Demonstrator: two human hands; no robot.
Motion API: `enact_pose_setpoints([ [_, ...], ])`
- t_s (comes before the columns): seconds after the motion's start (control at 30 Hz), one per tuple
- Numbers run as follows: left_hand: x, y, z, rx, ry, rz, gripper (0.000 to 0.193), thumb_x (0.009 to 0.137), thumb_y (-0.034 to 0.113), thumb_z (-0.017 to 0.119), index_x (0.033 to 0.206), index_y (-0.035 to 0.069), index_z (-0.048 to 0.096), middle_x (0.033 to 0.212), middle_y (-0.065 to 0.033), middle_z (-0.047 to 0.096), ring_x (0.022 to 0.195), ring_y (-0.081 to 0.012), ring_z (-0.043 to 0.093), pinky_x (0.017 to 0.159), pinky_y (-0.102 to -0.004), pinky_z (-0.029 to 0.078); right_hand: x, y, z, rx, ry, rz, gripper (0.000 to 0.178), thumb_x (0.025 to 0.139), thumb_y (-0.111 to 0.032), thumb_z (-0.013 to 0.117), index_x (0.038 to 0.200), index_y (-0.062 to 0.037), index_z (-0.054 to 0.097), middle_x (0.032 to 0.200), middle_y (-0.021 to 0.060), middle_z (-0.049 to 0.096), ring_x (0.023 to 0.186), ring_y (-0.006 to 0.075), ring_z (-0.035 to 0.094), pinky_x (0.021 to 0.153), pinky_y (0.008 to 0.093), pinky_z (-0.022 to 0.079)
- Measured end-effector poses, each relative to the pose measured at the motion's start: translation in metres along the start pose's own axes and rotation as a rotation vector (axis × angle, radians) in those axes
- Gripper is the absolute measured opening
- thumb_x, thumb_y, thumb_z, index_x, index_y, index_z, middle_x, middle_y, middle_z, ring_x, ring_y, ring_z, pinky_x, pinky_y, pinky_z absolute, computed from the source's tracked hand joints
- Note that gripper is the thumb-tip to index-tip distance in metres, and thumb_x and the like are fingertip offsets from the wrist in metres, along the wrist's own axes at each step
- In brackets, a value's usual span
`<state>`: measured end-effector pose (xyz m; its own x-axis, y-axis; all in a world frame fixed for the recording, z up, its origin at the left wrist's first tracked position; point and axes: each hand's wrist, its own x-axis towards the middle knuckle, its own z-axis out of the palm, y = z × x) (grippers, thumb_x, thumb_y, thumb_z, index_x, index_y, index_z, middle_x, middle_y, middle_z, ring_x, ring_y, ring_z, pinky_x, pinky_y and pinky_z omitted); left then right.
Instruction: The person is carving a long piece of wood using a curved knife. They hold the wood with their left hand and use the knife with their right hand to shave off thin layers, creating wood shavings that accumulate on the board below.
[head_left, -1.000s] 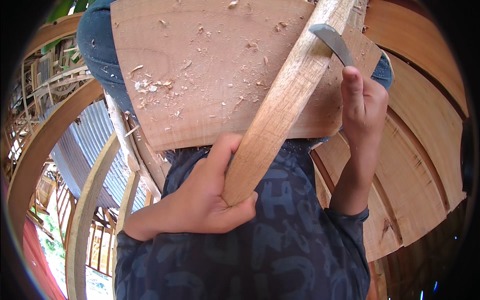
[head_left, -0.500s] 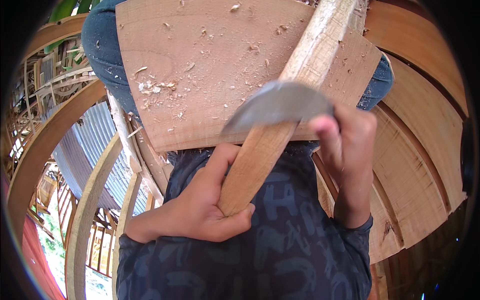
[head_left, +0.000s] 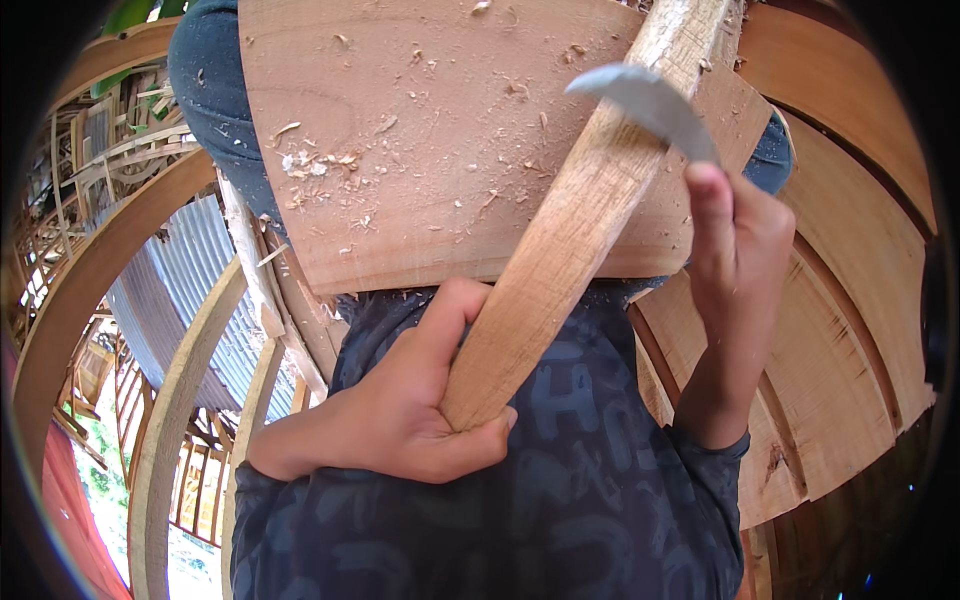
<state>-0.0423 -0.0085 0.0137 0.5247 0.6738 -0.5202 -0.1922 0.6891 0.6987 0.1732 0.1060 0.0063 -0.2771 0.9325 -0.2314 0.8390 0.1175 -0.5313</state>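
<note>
My left hand is wrapped around the near end of a long wooden stick, close to my shirt. The stick slants up to the far right across a flat board on my lap. In my right hand is a curved knife with a broad grey blade; its handle is hidden by my fingers. The blade lies across the far part of the stick, its tip pointing left. From this angle I cannot tell whether its edge touches the wood.
Wood shavings are scattered over the board. Curved wooden ribs and a corrugated metal sheet stand at the left. Curved planks rise along the right side. My bent leg shows beyond the board's left edge.
My right hand has moved the knife away from me along the stick, up and to the right. The left hand keeps its hold in nearly the same place.
</note>
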Motion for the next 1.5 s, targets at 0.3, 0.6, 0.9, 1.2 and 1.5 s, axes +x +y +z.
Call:
enact_pose_setpoints([
  [0.3, 0.003, -0.003, -0.004, 0.096, -0.015, 0.112, 0.066, 0.071, -0.001, 0.062, 0.124, 0.006, 0.025, 0.086, -0.0055, 0.047, 0.061, -0.0086, 0.053, 0.054, -0.0231, 0.043, 0.015, 0.044, -0.016, 0.015, 0.041, 0.145, 0.061, 0.084, -0.048, 0.059, 0.054, 0.0029, 0.046, 0.044, 0.0114, 0.036, 0.041, 0.0163, 0.035, 0.042, 0.0319, 0.032],
  [0.6, 0.004, 0.006, -0.003, -0.068, 0.031, -0.010, 0.069, 0.072, -0.004, 0.058, 0.130, 0.004, 0.021, 0.091, -0.0100, 0.045, 0.053, -0.0157, 0.057, 0.049, -0.0273, 0.048, 0.013, 0.037, 0.004, 0.168, 0.045, 0.219, 0.057, 0.087, -0.043, 0.058, 0.060, 0.0048, 0.046, 0.047, 0.0034, 0.028, 0.048, 0.0081, 0.026, 0.041, 0.0280, 0.024],
  [0.9, 0.010, 0.013, 0.000, -0.251, 0.061, -0.213, 0.078, 0.077, -0.004, 0.061, 0.140, 0.004, 0.015, 0.085, -0.0086, 0.050, 0.060, -0.0167, 0.061, 0.051, -0.0254, 0.048, -0.022, 0.016, 0.014, 0.303, 0.055, 0.313, 0.037, 0.092, -0.019, 0.054, 0.060, -0.0010, 0.048, 0.053, -0.0041, 0.038, 0.051, 0.0041, 0.033, 0.046, 0.0227, 0.027],
  [1.2, 0.018, 0.019, 0.009, -0.166, 0.170, -0.278, 0.063, 0.080, 0.009, 0.067, 0.132, 0.001, 0.032, 0.080, -0.0021, 0.052, 0.059, -0.0056, 0.055, 0.048, -0.0193, 0.046, -0.034, 0.005, 0.016, 0.461, -0.124, 0.133, 0.020, 0.076, -0.010, 0.065, 0.067, 0.0043, 0.055, 0.050, 0.0100, 0.043, 0.046, 0.0172, 0.045, 0.047, 0.0295, 0.036],
  [1.5, 0.018, 0.015, 0.011, -0.227, 0.172, -0.307, 0.060, 0.081, 0.003, 0.061, 0.132, 0.003, 0.030, 0.077, -0.0022, 0.055, 0.046, -0.0043, 0.049, 0.038, -0.0186, 0.039, -0.059, -0.003, 0.029, 0.259, -0.170, -0.095, 0.063, 0.059, -0.059, 0.073, 0.050, -0.0033, 0.044, 0.045, 0.0107, 0.043, 0.039, 0.0284, 0.047, 0.039, 0.0329, 0.037],
])
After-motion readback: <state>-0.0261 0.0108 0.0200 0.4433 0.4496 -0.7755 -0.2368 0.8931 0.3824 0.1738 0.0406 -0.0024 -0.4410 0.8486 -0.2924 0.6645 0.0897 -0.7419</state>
